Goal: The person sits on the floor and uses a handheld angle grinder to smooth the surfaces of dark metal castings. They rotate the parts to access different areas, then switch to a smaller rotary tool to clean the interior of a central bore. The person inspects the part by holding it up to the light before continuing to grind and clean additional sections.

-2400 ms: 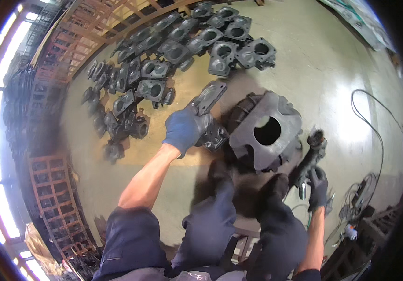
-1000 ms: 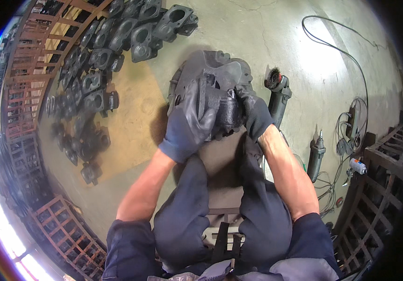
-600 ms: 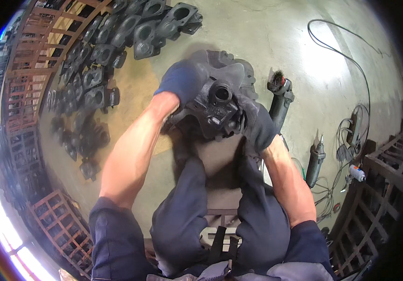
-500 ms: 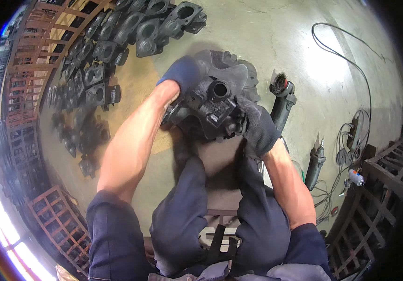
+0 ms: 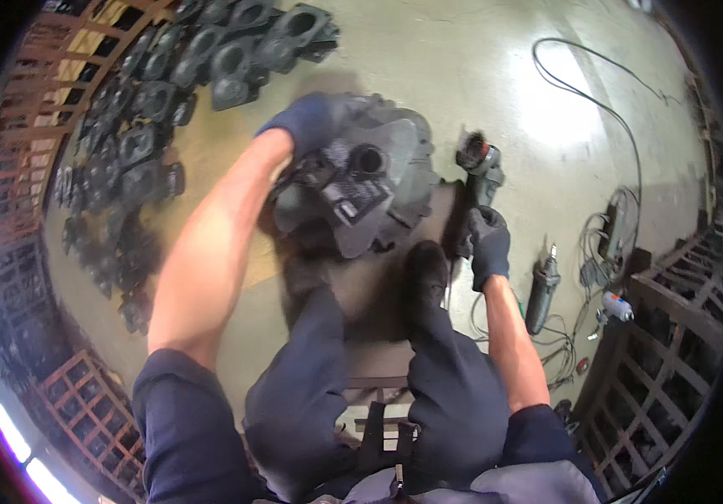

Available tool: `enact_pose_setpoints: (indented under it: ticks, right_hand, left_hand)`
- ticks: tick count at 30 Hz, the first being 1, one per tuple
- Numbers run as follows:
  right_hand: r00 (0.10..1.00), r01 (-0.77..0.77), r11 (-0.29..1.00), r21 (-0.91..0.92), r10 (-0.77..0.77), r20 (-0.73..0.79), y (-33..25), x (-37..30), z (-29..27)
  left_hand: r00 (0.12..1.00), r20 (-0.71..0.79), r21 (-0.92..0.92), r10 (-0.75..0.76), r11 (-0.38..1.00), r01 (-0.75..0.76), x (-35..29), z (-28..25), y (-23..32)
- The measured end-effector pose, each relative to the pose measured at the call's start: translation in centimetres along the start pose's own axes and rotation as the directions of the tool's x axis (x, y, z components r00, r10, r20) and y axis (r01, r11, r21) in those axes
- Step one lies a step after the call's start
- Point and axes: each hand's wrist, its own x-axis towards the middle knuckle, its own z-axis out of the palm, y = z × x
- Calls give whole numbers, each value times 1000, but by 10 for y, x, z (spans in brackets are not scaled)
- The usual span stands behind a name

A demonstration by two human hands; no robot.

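A large dark metal casting (image 5: 399, 155) with a round hole and lobed edges stands in front of my feet. My left hand (image 5: 309, 122), in a blue and dark glove, grips its far left edge; the fingertips are hidden against the metal. To the right of the casting is an angle grinder (image 5: 486, 186) with a black wire cup brush (image 5: 472, 151) at its far end. My gloved right hand (image 5: 489, 242) is closed round the grinder's dark body, its arm reaching up from the lower right.
Rows of smaller dark castings (image 5: 231, 71) cover the floor at the far left. A second power tool (image 5: 543, 290) lies at the right, near tangled cables and a power strip (image 5: 616, 227). Slatted metal crates (image 5: 93, 395) flank both sides, and a blue and white spray-can-like item (image 5: 618, 307) lies by the right one.
My right hand has let go of the casting and moved right onto the grinder. My left hand stays on the casting. The whole view has shifted slightly.
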Motion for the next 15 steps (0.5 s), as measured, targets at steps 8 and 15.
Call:
enact_pose_setpoints:
  ticks: [8,15]
  right_hand:
    - [987,-159,873,-460,125,-104,-12,40,21]
    - [979,-170,965,-198,189,81,20,74,-7]
  left_hand:
    - [840,-337,-322,-425,890,321,-66,-31,10]
    - [815,-274,-497,-510,801,334,-139,-47,127]
